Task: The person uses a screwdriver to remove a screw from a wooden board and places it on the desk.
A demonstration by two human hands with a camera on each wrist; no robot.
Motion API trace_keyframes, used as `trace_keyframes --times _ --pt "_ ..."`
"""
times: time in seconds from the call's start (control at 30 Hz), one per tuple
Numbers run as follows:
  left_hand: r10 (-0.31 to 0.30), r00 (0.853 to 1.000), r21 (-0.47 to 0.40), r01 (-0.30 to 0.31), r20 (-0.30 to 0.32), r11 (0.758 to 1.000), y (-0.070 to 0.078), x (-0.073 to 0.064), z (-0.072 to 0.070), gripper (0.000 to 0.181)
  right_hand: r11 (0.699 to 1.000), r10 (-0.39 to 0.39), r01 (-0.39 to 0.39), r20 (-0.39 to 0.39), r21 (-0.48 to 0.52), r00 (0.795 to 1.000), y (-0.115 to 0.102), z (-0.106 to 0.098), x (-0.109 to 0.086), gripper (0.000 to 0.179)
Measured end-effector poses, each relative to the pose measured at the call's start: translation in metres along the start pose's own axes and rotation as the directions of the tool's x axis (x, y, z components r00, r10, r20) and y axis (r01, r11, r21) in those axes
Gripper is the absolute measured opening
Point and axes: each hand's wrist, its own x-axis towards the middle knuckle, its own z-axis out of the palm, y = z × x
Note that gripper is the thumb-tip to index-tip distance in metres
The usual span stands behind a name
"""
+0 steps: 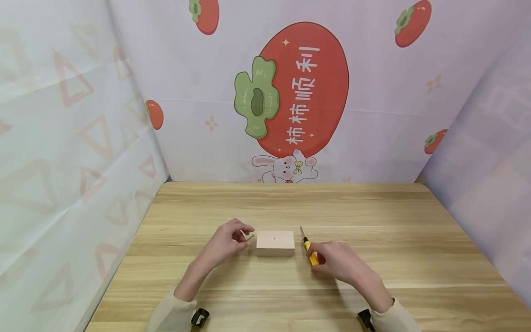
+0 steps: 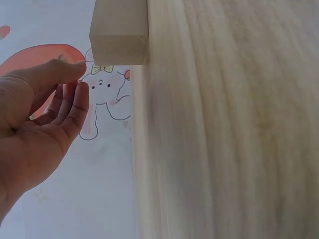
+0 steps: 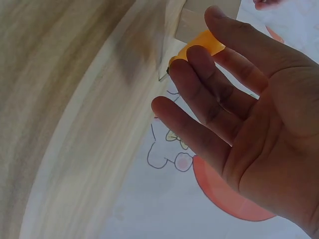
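A pale wooden block (image 1: 275, 252) with a small dark hole in its top lies on the table between the two hands. Just left of it, my left hand (image 1: 226, 242) pinches a thin screw (image 1: 250, 238) between thumb and fingers, its end pointing toward the block. My right hand (image 1: 340, 262) grips the yellow handle (image 3: 207, 44) of a screwdriver (image 1: 313, 258) to the right of the block. The screwdriver's metal shaft points away toward the back of the table. Thumb and fingertips hold the handle, while the other fingers stay loosely bent.
Wood-grain tabletop (image 1: 265, 295) spreads around the block on all sides. Behind it hangs a printed cloth (image 1: 373, 152) with a large persimmon and a rabbit. Cloth panels also stand at the left (image 1: 62, 152) and right (image 1: 493, 175).
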Motion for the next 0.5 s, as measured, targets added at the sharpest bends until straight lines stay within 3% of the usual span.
trace_keyframes --times 0.3,0.4,0.5 --pt "-0.072 0.997 0.04 0.072 0.011 0.997 -0.011 -0.007 0.0 0.016 1.0 -0.014 0.014 0.017 0.007 1.0 0.002 0.008 -0.002 0.022" --pt "-0.068 0.997 0.067 0.067 0.022 0.995 -0.013 -0.008 0.0 0.014 1.0 -0.01 0.009 0.025 0.017 1.0 0.002 0.009 -0.002 0.022" --pt "-0.046 0.996 0.11 0.038 0.075 0.993 -0.013 -0.009 -0.001 0.016 1.0 -0.012 0.012 0.025 0.02 1.0 0.002 0.009 -0.002 0.022"
